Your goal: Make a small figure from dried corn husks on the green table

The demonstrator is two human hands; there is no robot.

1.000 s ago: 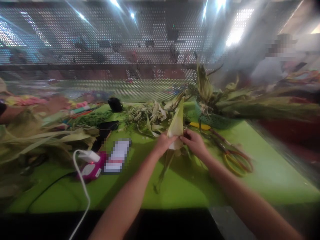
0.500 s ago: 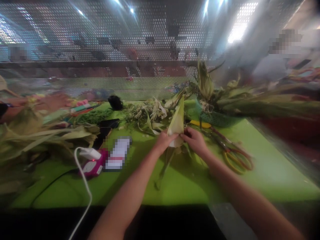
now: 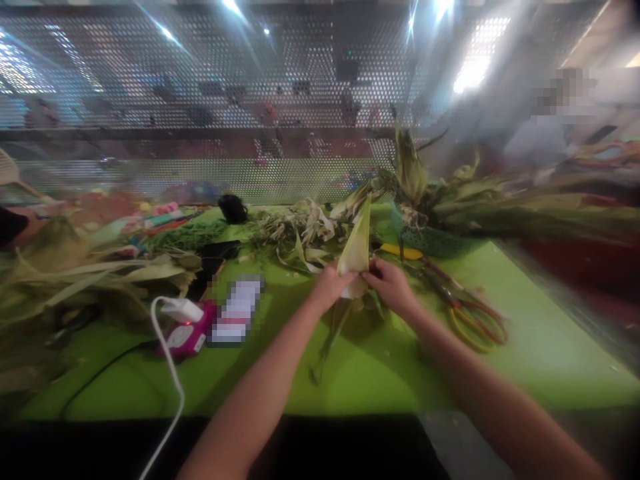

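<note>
My left hand [image 3: 327,288] and my right hand [image 3: 391,285] meet over the middle of the green table [image 3: 380,367]. Both pinch the base of a pale corn husk [image 3: 356,245] that stands up to a point between them. Thin husk strands [image 3: 327,343] trail from under my hands toward me. Yellow-handled scissors [image 3: 467,319] lie on the table just right of my right hand.
Heaps of corn husks lie at the left [image 3: 75,273] and at the back right [image 3: 475,200]. A pink device [image 3: 185,333] with a white cable [image 3: 167,373] and a dark phone [image 3: 213,257] lie left of my hands. A perforated screen [image 3: 250,100] stands behind. Another person's arm [image 3: 30,223] shows far left.
My hands shifted slightly up and back with the husk held between them. The arm at the far left has pulled back.
</note>
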